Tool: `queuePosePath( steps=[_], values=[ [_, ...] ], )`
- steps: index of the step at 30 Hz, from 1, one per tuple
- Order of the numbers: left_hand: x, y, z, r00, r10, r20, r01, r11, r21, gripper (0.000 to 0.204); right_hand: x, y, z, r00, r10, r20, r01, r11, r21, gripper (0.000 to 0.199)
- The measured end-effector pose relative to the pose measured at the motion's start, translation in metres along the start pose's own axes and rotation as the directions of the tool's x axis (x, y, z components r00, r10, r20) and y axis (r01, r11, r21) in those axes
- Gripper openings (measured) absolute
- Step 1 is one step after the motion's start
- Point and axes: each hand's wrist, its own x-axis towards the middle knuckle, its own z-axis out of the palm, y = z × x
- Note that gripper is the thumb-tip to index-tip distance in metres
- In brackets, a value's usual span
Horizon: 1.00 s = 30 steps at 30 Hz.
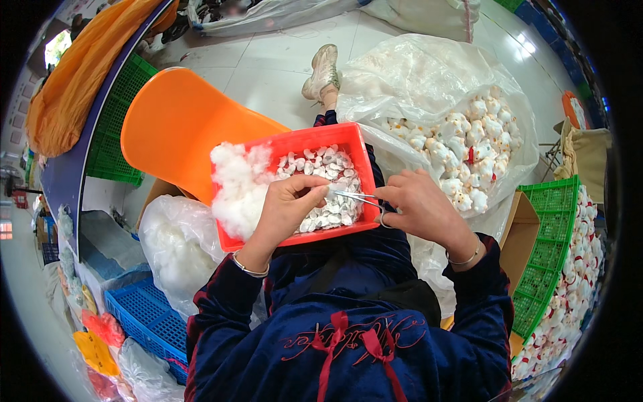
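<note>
A red plastic tray [366, 161] rests on my lap. Fluffy white stuffing [238, 191] fills its left side, and many small white fabric pieces [335, 218] lie in its middle and right. Over the tray, my left hand [284, 206] pinches one small white piece [331, 191] between thumb and fingers. My right hand [425, 206] is closed on slim silver forceps [362, 197] with scissor-type finger loops. Their tips meet the small white piece at my left fingertips, which partly hide it.
An orange chair [181, 124] stands beyond the tray on the left. A clear bag of stuffing [177, 244] and a blue crate [144, 315] are at my left. To the right lie a large plastic bag of white stuffed pieces [469, 151] and a green crate [549, 248].
</note>
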Motion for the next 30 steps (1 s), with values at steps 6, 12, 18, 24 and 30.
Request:
queuePosePath(
  steps=[6, 12, 18, 24, 30],
  values=[
    [0.001, -0.003, -0.004, 0.999, -0.035, -0.021, 0.032, 0.994, -0.103, 0.012, -0.005, 0.014, 0.012, 0.997, -0.011, -0.074, 0.022, 0.99, 0.143, 0.045],
    [0.003, -0.006, -0.007, 0.988, -0.15, 0.018, 0.136, 0.831, -0.539, 0.01, -0.012, 0.019, 0.036, 0.99, 0.008, -0.143, 0.039, 0.946, 0.322, 0.077],
    [0.001, -0.008, -0.008, 0.986, -0.163, 0.024, 0.149, 0.82, -0.552, 0.012, -0.004, 0.013, 0.045, 0.995, 0.019, -0.1, 0.01, 0.958, 0.285, 0.055],
    [0.0, -0.008, -0.001, 0.992, -0.059, -0.11, 0.021, 0.947, -0.322, 0.015, -0.008, 0.013, 0.035, 0.995, -0.015, -0.1, 0.037, 0.976, 0.214, 0.042],
    [0.001, -0.003, -0.003, 0.999, 0.042, -0.033, -0.045, 0.991, -0.128, 0.018, 0.001, 0.011, 0.019, 0.997, -0.061, 0.04, 0.047, 0.953, 0.298, 0.034]
  ],
)
